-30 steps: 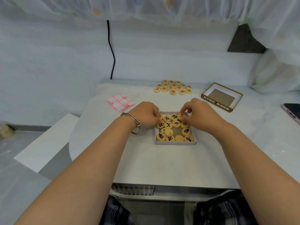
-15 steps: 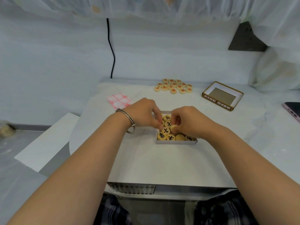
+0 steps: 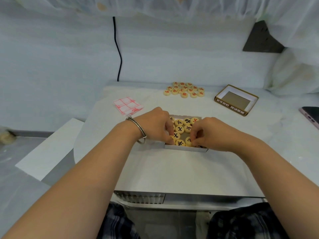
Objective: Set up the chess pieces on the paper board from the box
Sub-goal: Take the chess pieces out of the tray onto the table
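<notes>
A shallow white box [image 3: 186, 149] in the middle of the table holds several tan round chess pieces with black characters [image 3: 179, 129]. Both my hands reach into its near side. My left hand [image 3: 155, 125], with a metal bangle on the wrist, has curled fingertips pinching a piece at the front left corner. My right hand [image 3: 213, 133] pinches a piece [image 3: 188, 140] in the front row. The folded paper board [image 3: 128, 106], white with red lines, lies at the left behind my left hand. A cluster of red-character pieces [image 3: 184, 90] sits at the table's far edge.
The box lid [image 3: 236, 100] lies open side up at the far right. A phone [image 3: 310, 116] rests at the right edge. A black cable [image 3: 119, 54] hangs down the wall behind. The table's front edge is close to my lap.
Both hands have moved from the far side of the box to its near side. The right hand has shifted from the far right corner to the front row.
</notes>
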{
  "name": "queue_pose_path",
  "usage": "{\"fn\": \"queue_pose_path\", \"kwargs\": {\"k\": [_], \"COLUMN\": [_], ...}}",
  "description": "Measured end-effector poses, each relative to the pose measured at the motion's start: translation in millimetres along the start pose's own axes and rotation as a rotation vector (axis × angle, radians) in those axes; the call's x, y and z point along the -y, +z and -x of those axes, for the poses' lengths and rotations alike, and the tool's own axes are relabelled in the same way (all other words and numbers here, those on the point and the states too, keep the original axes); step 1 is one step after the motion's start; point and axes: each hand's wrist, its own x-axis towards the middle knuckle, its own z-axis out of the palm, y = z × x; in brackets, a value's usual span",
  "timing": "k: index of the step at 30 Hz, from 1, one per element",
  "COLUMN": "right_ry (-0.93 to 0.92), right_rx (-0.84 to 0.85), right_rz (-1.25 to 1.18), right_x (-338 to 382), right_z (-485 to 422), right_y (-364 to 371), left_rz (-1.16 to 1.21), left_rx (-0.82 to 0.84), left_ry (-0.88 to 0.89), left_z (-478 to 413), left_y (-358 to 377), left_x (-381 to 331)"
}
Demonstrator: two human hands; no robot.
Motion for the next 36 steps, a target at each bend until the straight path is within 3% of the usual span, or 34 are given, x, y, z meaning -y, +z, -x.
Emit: {"fn": "queue_pose_path", "kwargs": {"k": [5,21,27,30,33,36], "right_ry": [-0.008,-0.016,0.003,0.027,0.023,-0.062], "right_rx": [-0.034,0.217,0.147,0.023,-0.149,-0.171], "right_rz": [-0.077,0.045,-0.115,-0.181,-0.122,0.004], "right_x": [-1,6,7,7,6,5], "right_z": [-6,-10,-11,-13,-17,-16], "right_y": [6,-5,-6,-3,4,9], "left_rz": [0.001,0.037,-0.012,-0.055,-0.11,-0.169], "left_rx": [-0.023,0.027,0.067,0.074,0.076,0.055], "left_ry": [-0.006,-0.042,-0.035,-0.022,-0.004,0.007], "left_z": [-3,-3,-3,-2,-2,-1], "left_y": [1,-5,-3,-3,-1,2], "left_x": [4,0,0,-1,-2,-4]}}
